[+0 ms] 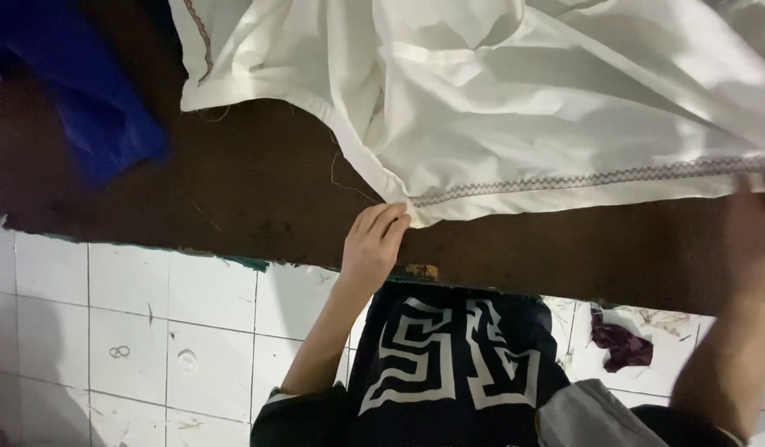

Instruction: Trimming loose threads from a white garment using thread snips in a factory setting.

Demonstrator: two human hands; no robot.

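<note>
A large white cloth (515, 99) with a grey zigzag-stitched hem lies rumpled over a dark brown table (258, 190). My left hand (372, 244) pinches the cloth's near corner at the table's front part. My right hand (755, 223) is blurred at the right edge and presses on the stitched hem there; its fingers cannot be made out clearly.
A blue cloth (84, 91) lies at the table's back left. Below the table edge is a white tiled floor (151, 331) with a dark purple scrap of fabric (621, 343) and thread bits. My dark patterned garment (449, 364) fills the lower middle.
</note>
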